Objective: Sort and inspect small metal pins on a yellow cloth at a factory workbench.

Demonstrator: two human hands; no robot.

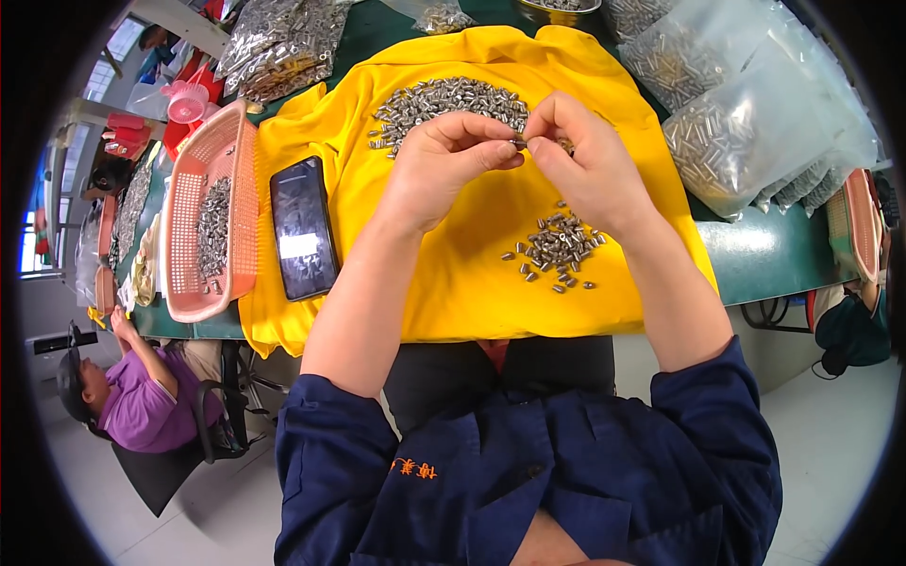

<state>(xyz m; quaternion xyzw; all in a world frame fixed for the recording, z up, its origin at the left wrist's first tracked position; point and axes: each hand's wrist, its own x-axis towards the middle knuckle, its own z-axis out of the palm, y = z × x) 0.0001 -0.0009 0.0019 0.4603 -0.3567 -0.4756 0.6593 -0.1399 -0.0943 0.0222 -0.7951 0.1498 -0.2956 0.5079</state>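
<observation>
Head view: just nearer the body than the right hand (590, 162), loose metal sleeves (557, 245) lie on yellow cloth (453, 292). Between this hand and the left hand (436, 168), thumbs and forefingers pinch 1 small metal piece (518, 144) from 2 sides. It should be light, stiff, slippery, hardly fragile, best gripped around its sides. Its long axis seems to run hand to hand; which end points where is too small to tell. Beyond the hands spreads a larger heap (444, 96).

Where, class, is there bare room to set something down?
Bare: yellow cloth between left forearm and small metal pile; green tabletop between that cloth, the clear bags and the near edge. Crowded: the far side, with large pile.
</observation>
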